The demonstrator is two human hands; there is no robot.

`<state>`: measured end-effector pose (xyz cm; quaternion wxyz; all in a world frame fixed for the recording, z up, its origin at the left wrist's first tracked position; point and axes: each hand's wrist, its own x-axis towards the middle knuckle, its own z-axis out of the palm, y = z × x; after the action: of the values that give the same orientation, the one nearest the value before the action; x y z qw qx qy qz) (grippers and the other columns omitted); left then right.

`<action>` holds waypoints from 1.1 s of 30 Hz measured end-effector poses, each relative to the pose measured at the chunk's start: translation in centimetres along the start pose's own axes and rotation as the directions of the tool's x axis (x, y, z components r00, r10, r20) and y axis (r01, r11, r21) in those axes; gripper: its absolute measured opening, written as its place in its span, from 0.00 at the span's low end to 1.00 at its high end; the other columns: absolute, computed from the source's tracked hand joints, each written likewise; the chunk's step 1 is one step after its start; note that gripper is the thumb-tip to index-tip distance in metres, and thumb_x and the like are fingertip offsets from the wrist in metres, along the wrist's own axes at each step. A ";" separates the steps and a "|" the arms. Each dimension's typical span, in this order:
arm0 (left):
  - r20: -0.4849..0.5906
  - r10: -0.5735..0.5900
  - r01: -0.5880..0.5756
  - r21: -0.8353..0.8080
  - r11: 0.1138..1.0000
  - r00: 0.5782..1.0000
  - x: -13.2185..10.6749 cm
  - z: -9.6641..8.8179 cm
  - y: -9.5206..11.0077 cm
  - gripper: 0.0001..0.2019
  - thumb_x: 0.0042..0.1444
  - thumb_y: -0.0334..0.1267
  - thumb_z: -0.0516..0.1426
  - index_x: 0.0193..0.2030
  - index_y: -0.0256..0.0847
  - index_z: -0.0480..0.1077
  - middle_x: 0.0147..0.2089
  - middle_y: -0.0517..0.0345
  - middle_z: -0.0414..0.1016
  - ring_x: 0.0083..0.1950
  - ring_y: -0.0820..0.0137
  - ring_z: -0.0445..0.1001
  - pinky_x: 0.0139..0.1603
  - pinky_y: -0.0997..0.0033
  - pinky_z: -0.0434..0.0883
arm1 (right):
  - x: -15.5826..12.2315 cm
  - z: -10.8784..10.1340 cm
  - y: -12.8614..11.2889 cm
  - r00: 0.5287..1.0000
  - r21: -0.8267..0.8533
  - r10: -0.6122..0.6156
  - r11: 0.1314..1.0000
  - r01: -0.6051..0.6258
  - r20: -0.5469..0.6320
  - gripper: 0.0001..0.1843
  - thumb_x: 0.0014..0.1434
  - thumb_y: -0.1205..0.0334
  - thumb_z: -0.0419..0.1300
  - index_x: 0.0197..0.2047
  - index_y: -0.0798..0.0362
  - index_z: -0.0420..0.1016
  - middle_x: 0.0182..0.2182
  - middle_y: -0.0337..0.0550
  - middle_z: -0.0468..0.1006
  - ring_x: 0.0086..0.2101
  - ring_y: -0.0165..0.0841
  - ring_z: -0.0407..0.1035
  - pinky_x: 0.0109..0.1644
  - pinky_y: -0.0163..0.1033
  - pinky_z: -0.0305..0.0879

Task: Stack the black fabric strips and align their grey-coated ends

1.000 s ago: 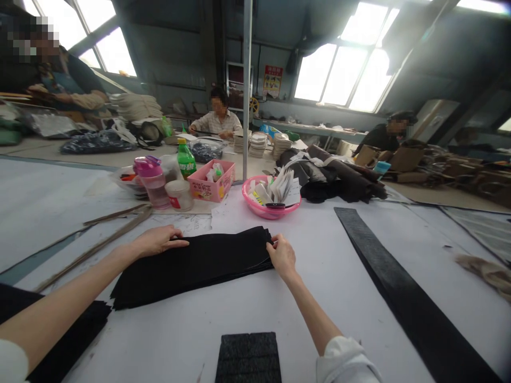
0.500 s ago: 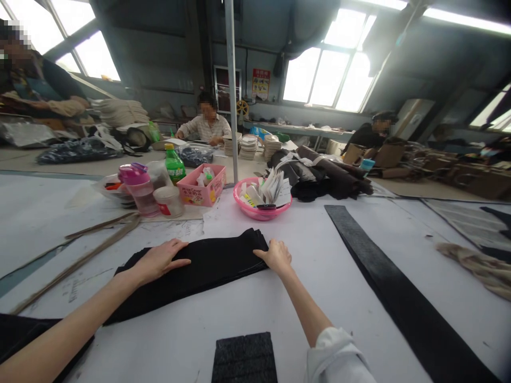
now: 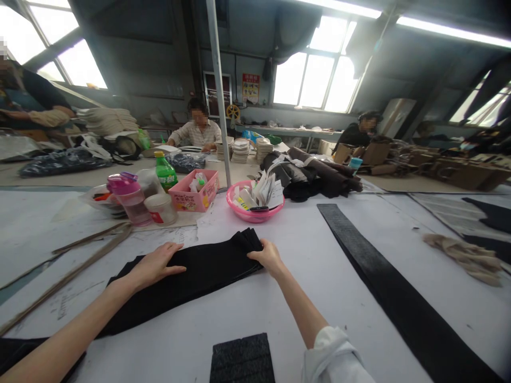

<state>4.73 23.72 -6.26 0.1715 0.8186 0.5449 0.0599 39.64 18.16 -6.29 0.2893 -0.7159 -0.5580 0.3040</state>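
Note:
A stack of long black fabric pieces (image 3: 199,274) lies across the white table (image 3: 319,276) in front of me. My left hand (image 3: 154,265) rests flat on top of the stack near its middle, fingers stretched out. My right hand (image 3: 268,257) is at the stack's right end, fingers curled over the edge and pinching the layers. A small dark grey textured piece (image 3: 242,359) lies at the near table edge between my arms.
A long black strip (image 3: 383,290) runs diagonally on the right. Behind the stack stand a pink bowl (image 3: 255,205) of papers, a pink box (image 3: 194,194), a green bottle (image 3: 164,171), cups and a metal pole (image 3: 219,96). Other people sit at far tables. Beige fabric (image 3: 463,250) lies far right.
The view has swung right and the stack sits further left. My left hand slid onto the top of the stack; my right hand stays at its right end.

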 end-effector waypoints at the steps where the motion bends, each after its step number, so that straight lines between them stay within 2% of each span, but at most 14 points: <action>1: -0.005 0.001 -0.001 -0.029 1.000 1.000 0.3 -0.2 0.6 0.42 0.44 0.61 0.60 0.61 0.33 0.61 0.63 0.38 0.62 0.63 0.48 0.62 0.63 0.53 0.60 | -0.5 -0.1 -0.2 0.999 0.034 -0.044 0.998 0.044 -0.008 0.12 0.46 0.57 0.63 0.34 0.52 0.71 0.26 0.33 0.74 0.29 0.31 0.69 0.29 0.31 0.60; 4: -0.018 0.040 -0.042 -0.100 0.994 0.999 1.3 -1.1 3.5 0.46 0.43 0.59 0.61 0.65 0.37 0.54 0.67 0.43 0.58 0.66 0.54 0.59 0.66 0.59 0.57 | -2.2 -0.7 -1.4 0.987 0.100 -0.156 0.982 0.158 -0.033 0.09 0.48 0.59 0.61 0.33 0.51 0.70 0.26 0.31 0.71 0.29 0.30 0.67 0.30 0.30 0.59; 6: -0.027 0.112 -0.115 -0.228 0.967 0.993 2.0 -1.8 6.3 0.47 0.43 0.57 0.63 0.67 0.40 0.50 0.67 0.47 0.58 0.66 0.57 0.59 0.66 0.60 0.56 | -3.3 -1.3 -2.5 0.971 0.122 -0.234 0.964 0.238 -0.046 0.08 0.47 0.60 0.60 0.32 0.50 0.69 0.25 0.30 0.70 0.29 0.30 0.65 0.31 0.31 0.59; 9: -0.024 0.271 -0.253 -0.445 0.859 0.962 2.8 -3.3 10.4 0.49 0.41 0.50 0.66 0.68 0.43 0.49 0.60 0.50 0.68 0.61 0.56 0.65 0.64 0.58 0.59 | -5.0 -2.3 -4.2 0.925 0.137 -0.377 0.915 0.378 -0.035 0.06 0.47 0.62 0.60 0.31 0.50 0.68 0.23 0.29 0.65 0.27 0.29 0.62 0.30 0.30 0.56; 12: 0.104 0.393 -0.282 -0.535 0.796 0.914 3.1 -5.1 13.2 0.36 0.43 0.48 0.66 0.60 0.42 0.64 0.44 0.57 0.77 0.46 0.61 0.74 0.50 0.66 0.69 | -6.3 -3.3 -5.4 0.884 0.180 -0.468 0.870 0.459 0.007 0.04 0.49 0.63 0.59 0.31 0.50 0.68 0.23 0.29 0.64 0.26 0.28 0.60 0.29 0.30 0.53; 14: 0.204 0.475 -0.280 -0.590 0.757 0.856 2.9 -6.1 14.2 0.23 0.44 0.47 0.65 0.47 0.40 0.74 0.37 0.61 0.78 0.38 0.65 0.75 0.41 0.71 0.71 | -6.5 -3.9 -5.7 0.869 0.226 -0.493 0.851 0.473 0.036 0.04 0.50 0.63 0.60 0.32 0.50 0.68 0.23 0.29 0.64 0.26 0.28 0.60 0.29 0.30 0.53; 16: 0.232 0.518 -0.278 -0.631 0.724 0.823 2.6 -6.8 14.7 0.17 0.45 0.47 0.65 0.39 0.39 0.77 0.33 0.62 0.78 0.34 0.67 0.73 0.36 0.74 0.69 | -6.4 -4.3 -5.8 0.865 0.272 -0.499 0.840 0.469 0.048 0.05 0.50 0.62 0.61 0.33 0.51 0.70 0.24 0.30 0.66 0.27 0.28 0.61 0.30 0.30 0.55; 19: 0.154 0.493 -0.284 -0.656 0.699 0.856 1.4 -7.7 15.1 0.14 0.46 0.46 0.64 0.36 0.38 0.77 0.31 0.64 0.75 0.32 0.71 0.71 0.34 0.75 0.67 | -6.3 -3.9 -5.6 0.888 0.446 -0.459 0.793 0.414 -0.008 0.16 0.49 0.60 0.64 0.42 0.51 0.73 0.31 0.34 0.74 0.34 0.33 0.68 0.38 0.34 0.63; 21: 0.086 0.451 -0.289 -0.659 0.694 0.888 0.2 -8.4 15.5 0.14 0.46 0.44 0.64 0.35 0.37 0.77 0.30 0.63 0.73 0.32 0.72 0.69 0.34 0.76 0.66 | -6.6 -2.7 -5.7 0.925 0.639 -0.371 0.694 0.331 -0.077 0.27 0.49 0.57 0.66 0.53 0.51 0.70 0.41 0.41 0.77 0.43 0.39 0.70 0.48 0.42 0.66; 23: 0.028 0.408 -0.291 -0.656 0.696 0.913 -0.7 -9.4 15.7 0.14 0.43 0.46 0.65 0.30 0.35 0.76 0.26 0.65 0.70 0.30 0.73 0.68 0.32 0.75 0.65 | -7.1 -0.6 -5.8 0.956 0.767 -0.278 0.592 0.248 -0.095 0.32 0.49 0.57 0.67 0.58 0.49 0.67 0.49 0.45 0.76 0.50 0.42 0.68 0.55 0.48 0.63; 26: -0.066 0.351 -0.309 -0.643 0.701 0.934 -1.3 -10.9 15.4 0.16 0.41 0.48 0.66 0.30 0.37 0.76 0.28 0.65 0.70 0.33 0.72 0.69 0.37 0.73 0.66 | -7.6 3.3 -6.6 0.970 0.868 -0.236 0.491 0.070 0.055 0.36 0.48 0.54 0.69 0.59 0.49 0.67 0.49 0.46 0.77 0.53 0.46 0.68 0.58 0.50 0.64; 27: -0.161 0.366 -0.371 -0.685 0.627 0.916 -1.5 -11.5 15.1 0.16 0.41 0.48 0.66 0.32 0.37 0.77 0.29 0.63 0.71 0.34 0.71 0.70 0.39 0.71 0.67 | -7.8 4.6 -6.9 0.970 0.877 -0.228 0.480 0.039 0.082 0.36 0.46 0.53 0.69 0.58 0.49 0.68 0.48 0.45 0.78 0.53 0.46 0.68 0.58 0.49 0.64; 30: -0.408 0.243 -0.474 -0.721 0.505 0.880 -2.4 -13.0 14.6 0.13 0.41 0.43 0.68 0.33 0.40 0.78 0.32 0.58 0.75 0.37 0.70 0.72 0.45 0.68 0.68 | -8.6 7.9 -7.9 0.961 0.813 -0.208 0.582 -0.029 0.183 0.35 0.41 0.52 0.71 0.54 0.51 0.74 0.45 0.45 0.80 0.54 0.50 0.67 0.58 0.48 0.67; 33: -0.564 0.096 -0.552 -0.734 0.395 0.820 -4.4 -14.9 14.7 0.13 0.40 0.38 0.69 0.35 0.44 0.79 0.39 0.55 0.77 0.42 0.71 0.73 0.52 0.70 0.66 | -9.2 9.7 -8.4 0.968 0.701 -0.166 0.713 -0.013 0.186 0.28 0.34 0.53 0.72 0.43 0.45 0.80 0.40 0.42 0.81 0.55 0.53 0.66 0.53 0.48 0.72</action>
<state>11.57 17.78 13.19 0.4236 0.6674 0.2816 0.5439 25.23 11.66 -5.18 0.4817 -0.4885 -0.4618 0.5622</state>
